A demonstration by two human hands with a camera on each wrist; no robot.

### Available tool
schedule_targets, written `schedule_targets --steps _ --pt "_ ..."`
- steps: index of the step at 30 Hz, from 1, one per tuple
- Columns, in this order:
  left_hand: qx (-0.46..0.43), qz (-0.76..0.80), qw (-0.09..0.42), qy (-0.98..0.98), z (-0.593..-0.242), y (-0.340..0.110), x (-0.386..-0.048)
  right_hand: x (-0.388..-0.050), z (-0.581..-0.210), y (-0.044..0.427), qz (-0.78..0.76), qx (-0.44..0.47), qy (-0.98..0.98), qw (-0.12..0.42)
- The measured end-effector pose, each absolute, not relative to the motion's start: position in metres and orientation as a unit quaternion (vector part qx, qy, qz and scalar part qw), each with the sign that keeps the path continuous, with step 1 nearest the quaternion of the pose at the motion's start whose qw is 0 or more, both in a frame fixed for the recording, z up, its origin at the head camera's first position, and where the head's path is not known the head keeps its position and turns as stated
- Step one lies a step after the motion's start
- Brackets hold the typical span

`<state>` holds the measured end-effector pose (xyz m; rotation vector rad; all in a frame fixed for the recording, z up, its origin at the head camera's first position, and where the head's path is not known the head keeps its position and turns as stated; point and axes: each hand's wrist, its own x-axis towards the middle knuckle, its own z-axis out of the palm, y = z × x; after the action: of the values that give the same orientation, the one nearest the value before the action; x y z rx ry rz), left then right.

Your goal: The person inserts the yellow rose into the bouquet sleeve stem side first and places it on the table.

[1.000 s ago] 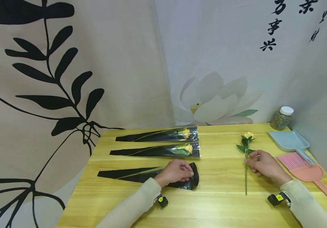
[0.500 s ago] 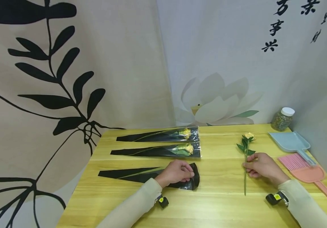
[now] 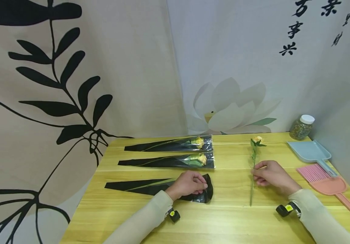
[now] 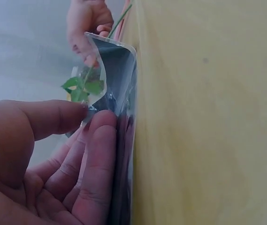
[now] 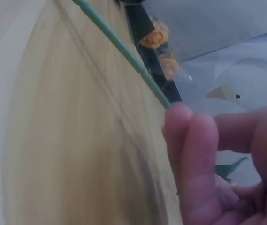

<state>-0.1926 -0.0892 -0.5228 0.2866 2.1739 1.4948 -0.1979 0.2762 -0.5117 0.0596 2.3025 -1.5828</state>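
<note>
My left hand (image 3: 186, 185) pinches the clear upper film of a black flower sleeve (image 3: 138, 185) that lies on the table. In the left wrist view the sleeve's mouth (image 4: 117, 61) gapes, the film lifted between thumb and forefinger (image 4: 102, 140). On the right, my right hand (image 3: 274, 176) pinches the green stem of a yellow artificial rose (image 3: 257, 139), its bloom pointing to the back. The lower stem (image 5: 119, 44) runs out past my fingertips in the right wrist view. Rose and sleeve are apart.
Two wrapped yellow roses (image 3: 193, 144) lie side by side behind the sleeve. At the right edge of the wooden table (image 3: 223, 223) lie a blue dustpan (image 3: 310, 150), a pink brush (image 3: 315, 172) and a salmon-coloured dustpan (image 3: 331, 185). A white-lidded jar (image 3: 301, 128) stands in the back corner.
My right hand has moved left with the rose, which has turned a little in the fingers. The left hand and the sleeve have stayed in place.
</note>
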Motion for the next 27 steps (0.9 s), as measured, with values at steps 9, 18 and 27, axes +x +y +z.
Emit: schedule_targets --steps 9,18,27 --pt "0.104 0.543 0.250 0.795 -0.521 -0.089 -0.194 -0.205 -0.506 0.249 -0.578 0.014 0.800 0.162" --pt "0.110 0.533 0.252 0.800 -0.520 -0.087 -0.195 -0.213 -0.498 0.221 -0.605 0.004 0.783 0.146" --pt "0.116 0.535 0.242 0.801 -0.521 -0.086 -0.197 -0.221 -0.498 0.201 -0.616 -0.007 0.777 0.127"
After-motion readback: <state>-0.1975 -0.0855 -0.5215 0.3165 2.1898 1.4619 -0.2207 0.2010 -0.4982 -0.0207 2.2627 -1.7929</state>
